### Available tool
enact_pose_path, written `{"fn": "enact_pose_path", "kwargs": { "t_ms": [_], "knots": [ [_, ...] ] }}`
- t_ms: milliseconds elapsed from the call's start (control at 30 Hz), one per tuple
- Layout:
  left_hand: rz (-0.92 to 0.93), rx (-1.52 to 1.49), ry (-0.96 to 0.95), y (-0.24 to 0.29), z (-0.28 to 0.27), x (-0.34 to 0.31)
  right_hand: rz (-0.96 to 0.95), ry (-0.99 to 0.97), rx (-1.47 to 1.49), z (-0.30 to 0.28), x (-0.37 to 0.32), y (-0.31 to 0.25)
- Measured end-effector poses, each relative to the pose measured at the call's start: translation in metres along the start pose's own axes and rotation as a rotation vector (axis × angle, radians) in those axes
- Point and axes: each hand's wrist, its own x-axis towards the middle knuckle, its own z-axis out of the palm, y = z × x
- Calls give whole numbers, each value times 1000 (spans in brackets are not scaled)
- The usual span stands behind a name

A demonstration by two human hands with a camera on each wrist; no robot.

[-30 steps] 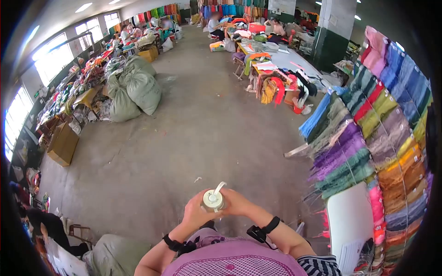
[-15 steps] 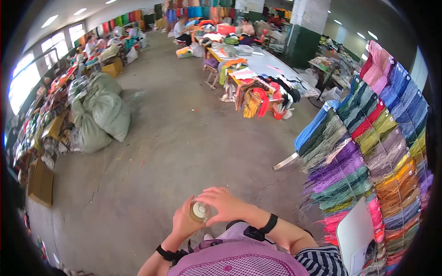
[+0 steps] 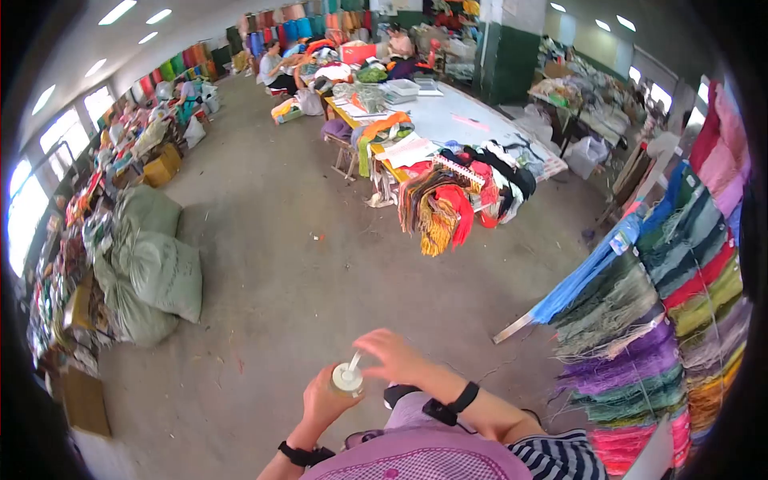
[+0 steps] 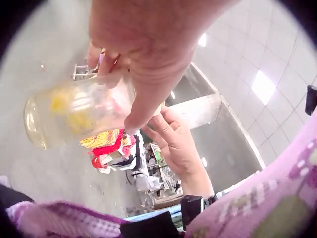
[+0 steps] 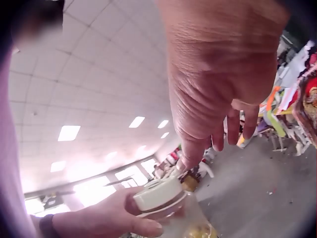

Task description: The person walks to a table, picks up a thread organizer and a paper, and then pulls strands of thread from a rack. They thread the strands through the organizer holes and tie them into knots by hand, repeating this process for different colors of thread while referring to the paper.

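My left hand (image 3: 324,398) grips a clear drinking bottle (image 4: 74,111) round its side, with yellowish pieces visible in the liquid. A round white lid (image 5: 158,194) tops the bottle, and its narrow white carrying strap (image 3: 354,362) stands up from it. My right hand (image 3: 392,356) is over the lid's right side, its fingers extended and spread. In the right wrist view the thumb tip touches the lid's top close to the strap, while the other fingers hang beyond it, off the bottle. Part of the bottle's upper body is hidden behind the left fingers.
Hanks of coloured yarn (image 3: 632,360) hang on a rack at the right. A long table (image 3: 480,128) piled with fabrics stands ahead. Large stuffed sacks (image 3: 164,272) and a cardboard box (image 3: 86,402) line the left. People sit farther back, with concrete floor (image 3: 296,280) between.
The right hand came away from round the lid, reached over the bottle, and is now at the lid's right side. The view has swung right, bringing the long table nearer.
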Motion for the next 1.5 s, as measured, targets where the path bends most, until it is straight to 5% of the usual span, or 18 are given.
{"fn": "enact_pose_path", "kwargs": {
  "t_ms": [167, 233, 300, 433, 567, 700, 733, 767, 867, 967, 1100, 1300, 1367, 1500],
  "knots": [
    [229, 56, 48, 65, -12, 175, 423, 185, 55, -69, 17, 151],
    [275, 39, 81, 81, -11, 242, 599, 43, -62, -79, -7, 210],
    [249, -57, 67, 94, -3, 320, 622, 70, -15, -84, -39, 253],
    [254, -370, 1, 110, 44, 513, 1002, 118, 116, -78, -120, 317],
    [226, -543, -75, 172, 103, 695, 1307, 106, 19, -98, -152, 340],
    [290, -698, -41, 246, 185, 868, 1454, 329, -64, -46, -199, 382],
    [302, -707, -14, 264, 209, 911, 1566, 204, -104, -44, -192, 384],
    [240, -567, 67, 277, 234, 952, 1676, 66, -141, -43, -187, 386],
    [229, -384, 164, 301, 312, 1063, 1928, 159, 184, -31, -173, 384],
    [176, -330, 189, 305, 383, 1161, 2109, 730, 800, -48, -116, 359],
    [92, -226, 21, 317, 424, 1209, 2142, 979, 891, -61, -75, 353],
    [97, -114, 65, 304, 465, 1254, 2176, 1011, 933, -70, -48, 350],
    [143, -82, 83, 304, 464, 1256, 2146, 1174, 946, -71, -45, 350],
    [254, -15, 173, 229, 490, 1266, 1999, 1287, 992, -40, -66, 346]
  ]
}}
